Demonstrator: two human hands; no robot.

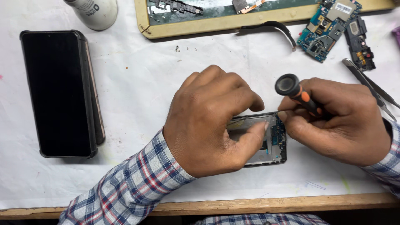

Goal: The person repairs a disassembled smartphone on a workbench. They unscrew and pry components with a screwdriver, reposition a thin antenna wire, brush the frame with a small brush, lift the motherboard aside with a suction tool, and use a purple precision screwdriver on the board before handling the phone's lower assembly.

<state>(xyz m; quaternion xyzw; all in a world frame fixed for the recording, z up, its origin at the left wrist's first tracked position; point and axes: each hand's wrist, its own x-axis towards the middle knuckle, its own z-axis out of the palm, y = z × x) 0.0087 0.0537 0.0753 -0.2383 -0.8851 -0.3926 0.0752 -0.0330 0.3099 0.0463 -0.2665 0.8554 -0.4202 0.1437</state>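
- The opened phone [273,139], its back off and inner frame showing, lies flat on the white-covered counter [137,83], near the counter's front edge.
- The left hand [210,121] lies over the left part of the opened phone, its grip pressing down on it: the thumb [254,135] rests on the grey frame and the other fingers curl over the phone's far edge.
- The right hand [337,121] sits just right of the opened phone, its grip pinched round a screwdriver [298,95] with a black cap and orange marks.
- The screwdriver slants down toward the opened phone's top right corner; its tip is hidden by the fingers.
- A black phone [58,93] in a case lies well left of the opened phone.
- A blue circuit board [327,29] and a black part [359,41] lie beyond the opened phone, up and to the right.
- Tweezers [368,85] lie just beyond the right hand.
- A tray [225,23] with loose parts and a white bottle [93,12] stand at the counter's far side.
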